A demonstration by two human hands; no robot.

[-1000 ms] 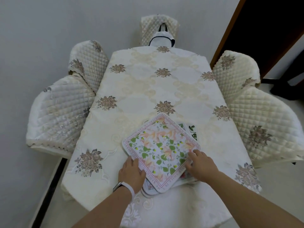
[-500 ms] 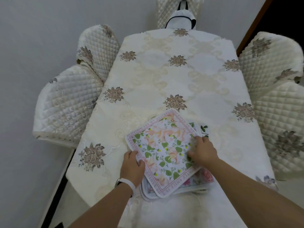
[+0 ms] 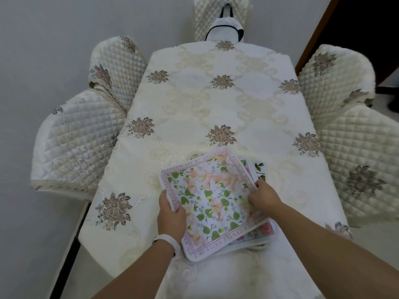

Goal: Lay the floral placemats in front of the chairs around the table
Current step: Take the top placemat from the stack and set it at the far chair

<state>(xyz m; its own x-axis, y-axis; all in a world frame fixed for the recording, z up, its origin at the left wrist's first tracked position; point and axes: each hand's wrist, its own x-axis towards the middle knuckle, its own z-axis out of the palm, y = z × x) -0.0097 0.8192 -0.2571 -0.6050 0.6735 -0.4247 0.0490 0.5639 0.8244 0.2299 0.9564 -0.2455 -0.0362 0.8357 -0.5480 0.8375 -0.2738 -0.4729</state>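
— Gripping the top mat (image 3: 212, 201) with both hands, you are. Your left hand (image 3: 170, 214) has its thumb over the left edge, fingers curled under it; I can't see them.

— And the right?

— Your right hand (image 3: 264, 196) pinches the right edge, fingers bent tight onto the printed face. The mat sits skewed, one corner pointing up the table (image 3: 216, 104).

— Where's the stack?

— Right beneath it, at the near end of the cloth: the stack (image 3: 262, 230) peeks out at the right and bottom, a pink flower showing on one.

— Chairs?

— Two quilted chairs (image 3: 79, 143) at your left, two at your right, one at the far end with a white bag (image 3: 225, 31) hung on it. A white band (image 3: 167, 239) rings your left wrist.
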